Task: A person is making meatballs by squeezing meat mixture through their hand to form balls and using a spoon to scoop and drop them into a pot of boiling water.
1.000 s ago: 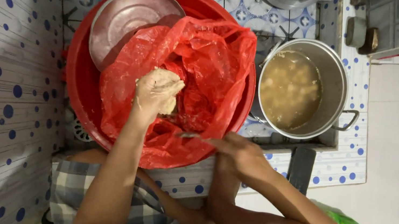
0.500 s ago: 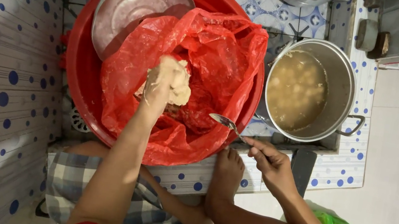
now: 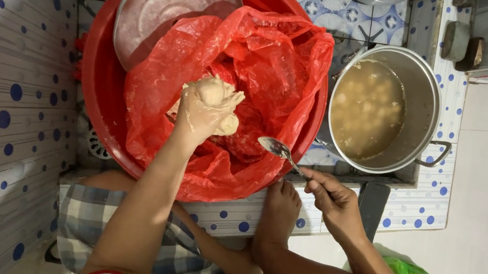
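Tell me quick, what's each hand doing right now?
Left hand: closed around a lump of dough, over the red bag.
Right hand: closed, holding a metal spoon.

A basin [image 3: 97, 98] fills the upper middle of the frame, with a plastic bag [image 3: 272, 55] in it and a metal lid [image 3: 161, 2] at its upper left. A pot [image 3: 423, 88] stands just right of the basin; a spoon [image 3: 275, 147] hangs between them, lower down

A blue-patterned tiled floor [image 3: 7, 115] carries a red basin [image 3: 97, 98] and a steel pot [image 3: 424, 102].
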